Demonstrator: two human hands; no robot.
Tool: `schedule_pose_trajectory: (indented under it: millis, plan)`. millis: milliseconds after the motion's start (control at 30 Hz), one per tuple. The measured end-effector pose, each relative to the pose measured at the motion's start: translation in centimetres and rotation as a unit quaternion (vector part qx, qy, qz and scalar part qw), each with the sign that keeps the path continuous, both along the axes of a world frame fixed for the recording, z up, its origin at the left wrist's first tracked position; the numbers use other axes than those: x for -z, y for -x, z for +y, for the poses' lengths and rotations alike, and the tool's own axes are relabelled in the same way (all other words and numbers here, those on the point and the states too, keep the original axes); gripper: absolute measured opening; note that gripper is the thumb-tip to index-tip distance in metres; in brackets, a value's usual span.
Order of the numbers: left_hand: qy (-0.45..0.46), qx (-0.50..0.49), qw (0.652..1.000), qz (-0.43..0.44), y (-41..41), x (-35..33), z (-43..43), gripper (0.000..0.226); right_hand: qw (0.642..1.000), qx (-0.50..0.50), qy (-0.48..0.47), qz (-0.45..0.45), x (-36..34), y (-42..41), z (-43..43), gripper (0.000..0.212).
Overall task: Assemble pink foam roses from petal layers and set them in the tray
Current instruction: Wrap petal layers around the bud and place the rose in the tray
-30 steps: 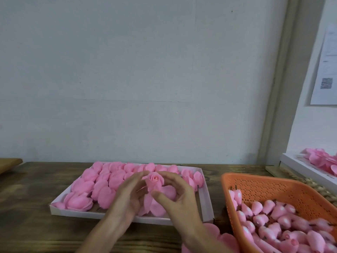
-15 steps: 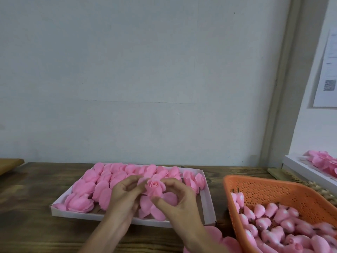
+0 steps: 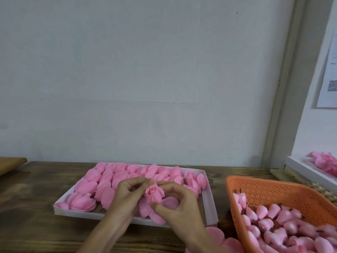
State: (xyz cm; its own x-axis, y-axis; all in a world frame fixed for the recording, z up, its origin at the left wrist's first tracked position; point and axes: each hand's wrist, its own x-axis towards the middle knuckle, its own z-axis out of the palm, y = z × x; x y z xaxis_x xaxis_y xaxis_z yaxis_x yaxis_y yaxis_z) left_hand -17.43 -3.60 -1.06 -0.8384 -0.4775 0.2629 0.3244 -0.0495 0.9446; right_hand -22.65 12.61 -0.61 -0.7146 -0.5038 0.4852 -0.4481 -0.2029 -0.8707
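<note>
A pink foam rose (image 3: pixel 154 195) with a tight bud centre and loose outer petals hanging below is held over the white tray (image 3: pixel 209 203). My left hand (image 3: pixel 127 194) pinches the rose from the left, fingers curled at its top. My right hand (image 3: pixel 179 203) curls round it from the right, thumb pressing a lower petal. Several finished pink roses (image 3: pixel 113 179) fill the tray's back and left; its front right part is hidden behind my hands.
An orange perforated basket (image 3: pixel 269 190) at the right holds several pink buds (image 3: pixel 273 221). Loose pink petal layers (image 3: pixel 218 238) lie on the wooden table (image 3: pixel 36 189) at the front. A second white tray (image 3: pixel 306 170) with pink flowers stands at far right.
Both hands have closed tighter round the rose, drawing the petals up about the bud. The rose sits slightly lower and nearer to me.
</note>
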Motion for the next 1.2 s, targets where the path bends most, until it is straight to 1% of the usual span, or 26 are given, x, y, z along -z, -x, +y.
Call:
schedule_pose_trajectory:
  millis: [67,167,233,300,333,433,467,533,567,633,733,833,967,1067,1200]
  plan:
    - [0.002,0.0,1.0,0.004,0.0,0.0,0.0,0.032,1.0,0.002,-0.003,-0.004,-0.1,-0.1,0.0,0.029]
    - [0.008,-0.006,1.0,0.009,-0.2,-0.2,0.0,0.038,1.0,-0.001,-0.007,-0.015,-0.1,-0.1,0.0,0.028]
    - [0.011,0.002,1.0,0.018,-0.3,-0.3,-0.2,0.041,1.0,0.002,0.004,-0.029,-0.2,0.0,0.0,0.037]
    - [0.021,0.014,1.0,0.018,-0.3,-0.4,-0.4,0.039,0.998,0.005,0.02,-0.055,-0.2,0.1,0.1,0.051]
    - [0.025,0.018,0.999,0.014,-0.2,-0.4,-0.4,0.036,0.997,0.002,0.026,-0.067,-0.2,0.1,0.1,0.053]
    - [0.028,0.025,0.999,0.004,-0.2,-0.5,-0.6,0.026,0.997,0.002,0.029,-0.071,-0.4,0.2,0.1,0.036]
    - [0.031,0.035,0.999,-0.004,-0.3,-0.5,-0.8,0.028,0.997,0.002,0.031,-0.075,-0.4,0.2,0.1,0.035]
    - [0.029,0.076,0.996,-0.044,-0.2,-0.1,-1.4,0.045,0.995,-0.002,0.043,-0.094,-0.5,0.2,0.2,0.034]
    - [0.026,0.09,0.993,-0.065,-0.2,0.1,-1.6,0.048,0.994,-0.004,0.05,-0.101,-0.6,0.3,0.2,0.033]
    - [-0.002,0.081,0.993,-0.085,0.0,0.5,-1.8,0.046,0.993,-0.008,0.06,-0.104,-0.6,0.4,0.3,0.031]
    - [-0.063,0.051,0.994,-0.075,0.0,0.8,-1.8,0.043,0.994,-0.018,0.062,-0.092,-0.5,0.4,0.2,0.032]
    - [-0.086,0.017,0.995,-0.05,0.2,0.6,-1.5,0.034,0.995,-0.033,0.063,-0.074,-0.5,0.3,0.2,0.027]
    - [-0.085,-0.034,0.995,-0.034,0.2,-0.2,-0.1,0.03,0.996,-0.053,0.056,-0.045,-0.5,-0.3,0.1,0.029]
    - [-0.071,-0.027,0.997,-0.011,0.2,-0.4,0.5,0.03,0.997,-0.039,0.047,-0.037,-0.4,-0.3,0.2,0.026]
    - [-0.062,-0.017,0.998,0.013,0.1,-0.3,0.7,0.037,0.999,-0.016,0.027,-0.038,-0.4,-0.2,0.4,0.021]
